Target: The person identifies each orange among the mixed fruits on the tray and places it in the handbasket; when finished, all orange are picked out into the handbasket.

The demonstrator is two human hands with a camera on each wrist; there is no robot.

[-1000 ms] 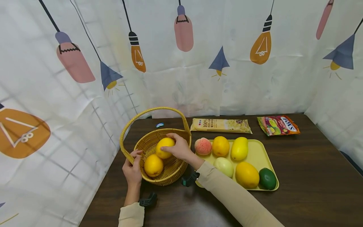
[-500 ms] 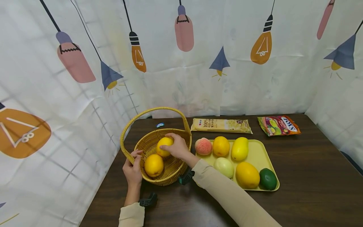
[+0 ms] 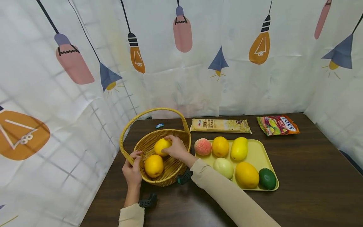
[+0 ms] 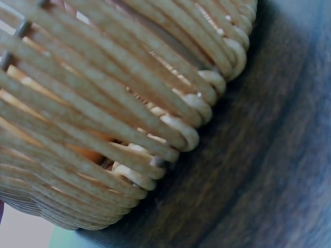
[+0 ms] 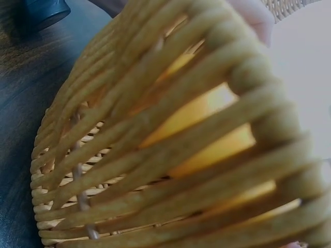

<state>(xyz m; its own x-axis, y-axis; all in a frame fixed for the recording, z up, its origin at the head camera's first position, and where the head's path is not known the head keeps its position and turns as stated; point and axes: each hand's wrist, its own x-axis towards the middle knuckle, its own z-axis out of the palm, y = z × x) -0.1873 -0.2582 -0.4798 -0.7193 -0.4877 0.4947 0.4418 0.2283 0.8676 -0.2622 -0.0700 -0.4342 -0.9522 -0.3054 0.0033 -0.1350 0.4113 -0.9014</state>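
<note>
A woven yellow basket [image 3: 172, 167] with an arched handle stands at the left of the table. My left hand [image 3: 132, 172] grips its left rim by the foot of the handle. Inside the basket, my right hand [image 3: 178, 150] holds an orange [image 3: 160, 147] between thumb and fingers, towards the back. Another orange [image 3: 154, 166] lies in the basket, nearer to me. The left wrist view is filled by the outer weave [image 4: 114, 98] and dark table. Through the gaps of the basket wall [image 5: 129, 150], the right wrist view shows yellow-orange fruit.
Right of the basket, a yellow tray [image 3: 256, 150] carries a peach [image 3: 203, 147], an orange [image 3: 220, 146], a pale green fruit [image 3: 223, 167], yellow fruits [image 3: 247, 175] and an avocado [image 3: 267, 179]. Behind lie a noodle packet [image 3: 220, 125], a candy bag [image 3: 278, 125] and a small blue wrapper [image 3: 159, 125].
My right hand has moved slightly left and down into the basket with the orange. The left hand keeps its grip on the rim.
</note>
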